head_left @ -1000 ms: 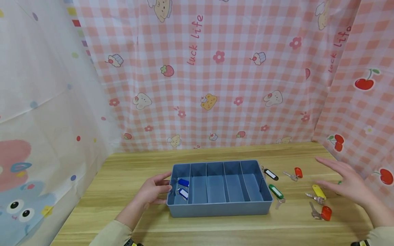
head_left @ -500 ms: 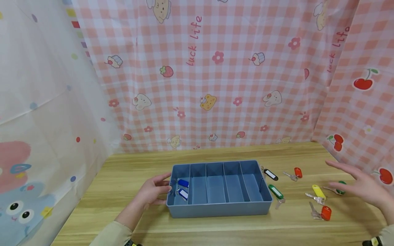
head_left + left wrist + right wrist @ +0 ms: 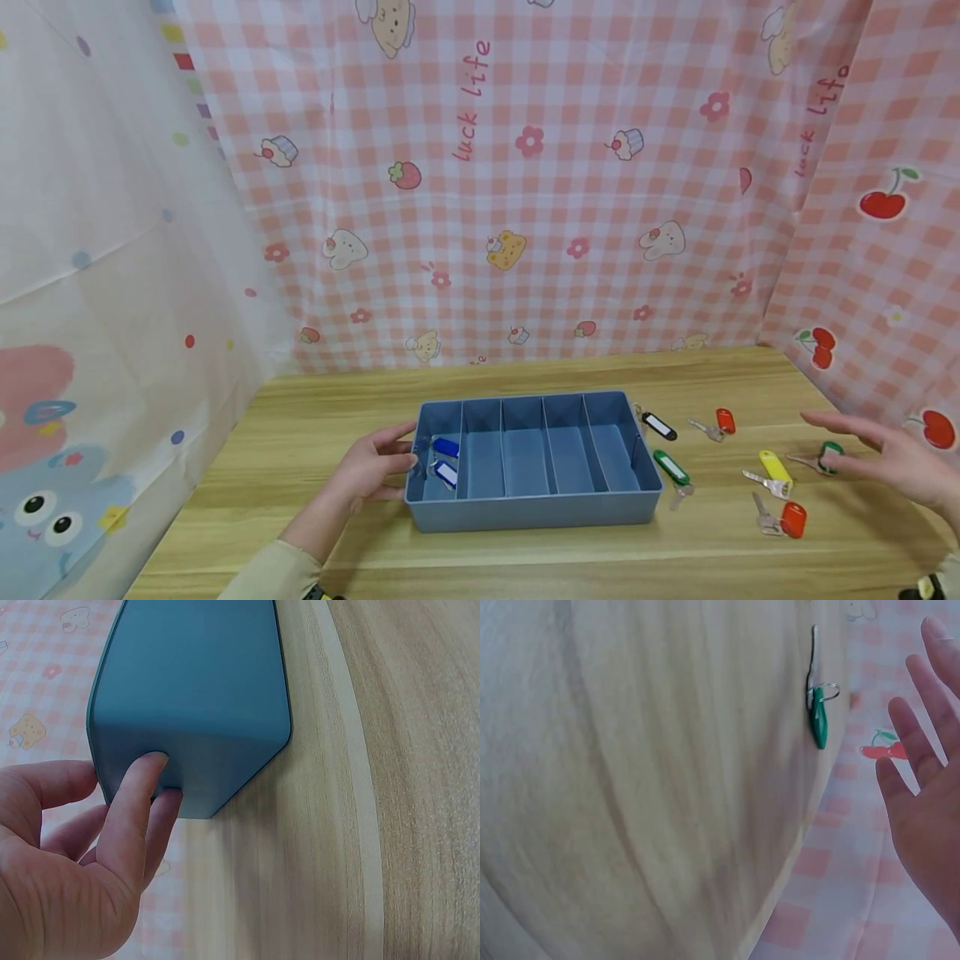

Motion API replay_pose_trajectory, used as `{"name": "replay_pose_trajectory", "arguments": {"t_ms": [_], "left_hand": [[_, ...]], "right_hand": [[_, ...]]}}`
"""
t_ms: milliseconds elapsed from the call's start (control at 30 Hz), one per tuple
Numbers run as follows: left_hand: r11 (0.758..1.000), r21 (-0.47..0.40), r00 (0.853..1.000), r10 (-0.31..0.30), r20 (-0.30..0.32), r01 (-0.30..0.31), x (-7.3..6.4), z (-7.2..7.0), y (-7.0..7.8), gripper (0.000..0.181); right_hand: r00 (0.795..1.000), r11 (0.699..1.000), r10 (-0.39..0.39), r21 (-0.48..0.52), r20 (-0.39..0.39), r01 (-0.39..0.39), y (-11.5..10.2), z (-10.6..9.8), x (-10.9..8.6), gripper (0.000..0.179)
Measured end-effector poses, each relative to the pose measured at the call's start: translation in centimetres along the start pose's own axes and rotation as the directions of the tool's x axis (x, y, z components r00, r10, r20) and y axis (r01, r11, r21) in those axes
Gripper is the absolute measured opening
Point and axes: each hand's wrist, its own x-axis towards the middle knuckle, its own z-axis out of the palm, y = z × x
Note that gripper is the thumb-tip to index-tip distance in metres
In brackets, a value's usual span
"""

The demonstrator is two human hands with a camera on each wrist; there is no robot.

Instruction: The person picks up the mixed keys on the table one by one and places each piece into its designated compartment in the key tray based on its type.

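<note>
A blue-grey box (image 3: 532,512) with several compartments sits mid-table. Its leftmost compartment contains two blue-tagged keys (image 3: 446,447), partly hidden by the wall. My left hand (image 3: 371,467) touches the box's left end; in the left wrist view its fingertips rest against the outer end wall (image 3: 217,769). At the right, my right hand (image 3: 892,458) hovers with fingers spread and nothing held. Closest to it is a key with a green tag (image 3: 830,457), partly covered by a finger in the head view. The right wrist view shows this green-tagged key (image 3: 819,720) apart from the hand.
Right of the box lie keys with a black tag (image 3: 660,426), another green tag (image 3: 672,467), a yellow tag (image 3: 776,468) and two red tags (image 3: 793,519). Checked cloth (image 3: 555,192) hangs behind the wooden table (image 3: 322,400).
My right hand has moved rightward and slightly lower, uncovering the green-tagged key beside the yellow one. My left hand and the box stay put.
</note>
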Motion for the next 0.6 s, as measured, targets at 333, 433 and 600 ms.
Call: {"name": "replay_pose_trajectory", "arguments": {"t_ms": [333, 433, 600], "left_hand": [[1.0, -0.012, 1.0, 0.004, 0.008, -0.004, 0.0, 0.0, 0.0, 0.057], [1.0, -0.012, 1.0, 0.003, 0.008, -0.003, 0.0, 0.0, 0.1, 0.057], [1.0, 0.001, 1.0, 0.006, 0.007, -0.006, 0.0, 0.0, 0.1, 0.057]], "right_hand": [[0.995, 0.993, -0.104, -0.052, -0.007, 0.103, 1.8, 0.2, -0.1, 0.042], [0.988, 0.987, -0.157, -0.016, -0.008, 0.157, 2.4, 0.3, -0.1, 0.042], [0.966, 0.966, -0.259, 0.003, -0.008, 0.259, 3.1, 0.4, 0.1, 0.045]]}}
